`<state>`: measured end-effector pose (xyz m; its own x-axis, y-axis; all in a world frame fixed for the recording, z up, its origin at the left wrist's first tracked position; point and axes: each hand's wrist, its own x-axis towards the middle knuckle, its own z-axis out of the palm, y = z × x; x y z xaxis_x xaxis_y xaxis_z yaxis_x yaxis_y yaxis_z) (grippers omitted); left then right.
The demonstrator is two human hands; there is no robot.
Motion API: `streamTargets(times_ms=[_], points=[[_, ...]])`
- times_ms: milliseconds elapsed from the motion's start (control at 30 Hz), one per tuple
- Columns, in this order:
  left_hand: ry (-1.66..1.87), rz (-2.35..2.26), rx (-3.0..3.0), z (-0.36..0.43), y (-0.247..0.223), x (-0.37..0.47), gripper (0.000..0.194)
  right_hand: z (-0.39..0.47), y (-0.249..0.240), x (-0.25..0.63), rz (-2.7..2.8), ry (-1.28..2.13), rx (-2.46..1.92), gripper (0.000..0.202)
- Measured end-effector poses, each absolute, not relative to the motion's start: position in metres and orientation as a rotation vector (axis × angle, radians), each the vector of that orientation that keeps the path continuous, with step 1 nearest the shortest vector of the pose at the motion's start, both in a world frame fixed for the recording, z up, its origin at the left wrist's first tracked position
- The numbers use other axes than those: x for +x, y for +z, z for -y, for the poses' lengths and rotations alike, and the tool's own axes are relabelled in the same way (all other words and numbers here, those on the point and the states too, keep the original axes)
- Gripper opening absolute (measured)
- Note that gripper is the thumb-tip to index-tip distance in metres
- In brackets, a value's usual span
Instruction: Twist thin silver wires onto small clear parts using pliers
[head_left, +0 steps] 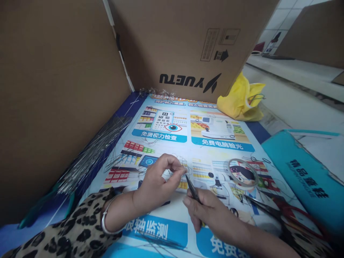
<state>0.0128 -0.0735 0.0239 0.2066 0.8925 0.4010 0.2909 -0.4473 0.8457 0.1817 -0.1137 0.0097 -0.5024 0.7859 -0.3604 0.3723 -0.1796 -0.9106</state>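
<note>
My left hand [162, 179] pinches a thin wire bent into loose loops [189, 165] between thumb and fingertips. A silver bangle [103, 218] circles that wrist. In my right hand [208, 208] is a pair of dark, narrow-nosed pliers [192, 189], the fingers wrapped around the handles. The tip of the pliers points up and left, right beside the pinched wire; I cannot tell whether the jaws grip it. Both hands are over a printed poster [172, 200] covering the table.
A bundle of straight wires [92, 154] lies left, near a green-handled tool [40, 208]. Bent wire pieces [158, 93] sit against the cardboard box [172, 43]. On the right are a tape roll [256, 179], red-handled scissors [268, 208], a teal box [303, 172] and a yellow bag [236, 100].
</note>
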Motion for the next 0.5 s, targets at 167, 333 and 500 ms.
streamTargets(times_ms=[167, 333, 500], points=[[1.267, -1.122, 2.009, 0.0738, 0.0265, 0.0123, 0.004, 0.1133, 0.0101, 0.1807, 1.739, 1.743, -1.321, 0.062], [1.247, -1.111, 2.129, 0.0753, 0.0304, 0.0114, 0.003, 0.1124, 0.0097, 0.1816, 1.753, 1.718, -1.324, 0.063], [1.274, -1.100, 2.196, 0.0760, 0.0303, 0.0104, 0.005, 0.1119, 0.0128, 0.1807, 1.745, 1.723, -1.326, 0.065]])
